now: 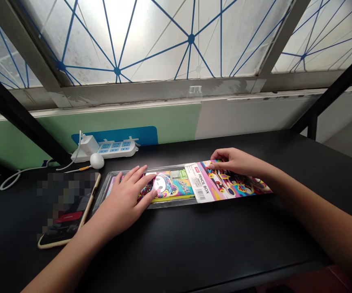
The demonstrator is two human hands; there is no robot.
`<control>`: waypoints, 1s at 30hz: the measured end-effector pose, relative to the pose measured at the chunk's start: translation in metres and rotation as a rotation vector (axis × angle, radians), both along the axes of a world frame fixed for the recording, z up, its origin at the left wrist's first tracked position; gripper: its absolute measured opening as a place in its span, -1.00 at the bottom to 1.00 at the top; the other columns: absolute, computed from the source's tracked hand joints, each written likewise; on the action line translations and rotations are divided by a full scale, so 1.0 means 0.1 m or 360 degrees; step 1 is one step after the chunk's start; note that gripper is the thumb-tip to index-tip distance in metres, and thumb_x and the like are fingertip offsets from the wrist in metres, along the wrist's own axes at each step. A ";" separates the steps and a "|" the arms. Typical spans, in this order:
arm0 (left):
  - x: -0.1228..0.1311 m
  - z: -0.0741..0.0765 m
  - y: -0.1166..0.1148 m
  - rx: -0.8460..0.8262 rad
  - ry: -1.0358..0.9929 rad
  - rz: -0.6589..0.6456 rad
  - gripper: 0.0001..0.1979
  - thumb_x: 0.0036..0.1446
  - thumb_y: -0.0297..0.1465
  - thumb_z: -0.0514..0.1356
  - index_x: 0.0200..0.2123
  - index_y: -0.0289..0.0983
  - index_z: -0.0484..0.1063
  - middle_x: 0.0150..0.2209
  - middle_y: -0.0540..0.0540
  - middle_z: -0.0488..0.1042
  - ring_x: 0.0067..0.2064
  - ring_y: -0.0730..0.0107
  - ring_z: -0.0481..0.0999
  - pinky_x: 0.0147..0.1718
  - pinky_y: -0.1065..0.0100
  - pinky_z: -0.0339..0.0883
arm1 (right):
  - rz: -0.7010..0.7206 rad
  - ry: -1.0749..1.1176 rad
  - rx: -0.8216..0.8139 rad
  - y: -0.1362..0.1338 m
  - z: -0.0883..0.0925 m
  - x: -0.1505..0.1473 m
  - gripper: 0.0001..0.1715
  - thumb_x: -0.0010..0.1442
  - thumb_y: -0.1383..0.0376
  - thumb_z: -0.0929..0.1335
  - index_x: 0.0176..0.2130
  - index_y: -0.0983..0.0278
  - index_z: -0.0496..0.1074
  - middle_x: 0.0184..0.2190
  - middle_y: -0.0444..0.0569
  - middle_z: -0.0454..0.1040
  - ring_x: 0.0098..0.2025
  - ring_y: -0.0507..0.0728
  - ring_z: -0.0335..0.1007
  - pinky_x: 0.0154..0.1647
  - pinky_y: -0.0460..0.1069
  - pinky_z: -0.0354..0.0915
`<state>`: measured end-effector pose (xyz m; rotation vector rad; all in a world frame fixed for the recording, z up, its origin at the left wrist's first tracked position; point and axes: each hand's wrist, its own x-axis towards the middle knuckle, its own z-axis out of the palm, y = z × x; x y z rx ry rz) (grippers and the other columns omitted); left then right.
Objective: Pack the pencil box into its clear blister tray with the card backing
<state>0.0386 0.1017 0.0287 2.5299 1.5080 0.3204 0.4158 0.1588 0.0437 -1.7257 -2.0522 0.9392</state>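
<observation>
A colourful pencil box (176, 186) lies in a clear plastic sleeve on the black desk (212, 244). My left hand (127, 201) rests flat on its left end, fingers spread and open. A printed card insert (224, 185) reading "PENCIL BOX" sticks out of the sleeve to the right. My right hand (233, 160) pinches the far edge of this card with curled fingers.
A phone (68, 213) in a light case lies to the left of the box. Behind it a white power strip (114, 148) with a charger and cable sits against the green wall. The desk's front edge runs along the bottom right.
</observation>
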 end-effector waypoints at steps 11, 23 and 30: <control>0.25 0.18 -0.25 -0.0366 -0.0835 -0.0047 -0.55 0.34 -0.02 0.11 0.20 -0.02 0.42 0.41 -0.11 0.23 0.41 -0.09 0.21 0.35 -0.19 0.00 | 0.0061 -0.0003 0.0165 -0.23 -0.06 -0.52 -0.54 0.16 -0.13 0.41 -0.22 0.18 0.48 -0.30 -0.08 0.54 -0.30 0.15 0.40 -0.33 0.00 0.24; 0.07 0.01 0.07 -0.0327 -0.2269 0.0479 -0.51 0.41 0.03 -0.07 0.02 -0.17 0.44 0.27 -0.20 0.43 0.38 0.08 0.25 0.34 -0.08 0.03 | 0.0174 -0.0146 0.0104 -0.16 0.00 -0.22 -0.46 0.17 -0.21 0.38 -0.15 0.15 0.49 -0.23 -0.06 0.56 -0.24 0.20 0.44 -0.25 0.03 0.29; 0.18 -0.08 0.04 -0.0226 -0.2207 0.0412 -0.46 0.44 0.05 -0.25 0.11 -0.13 0.29 0.34 -0.18 0.33 0.44 0.23 0.15 0.38 0.05 -0.01 | 0.0255 -0.0108 0.0211 -0.12 0.01 -0.36 -0.43 0.15 -0.22 0.37 -0.14 0.16 0.51 -0.15 0.02 0.56 -0.17 0.26 0.47 -0.17 0.09 0.35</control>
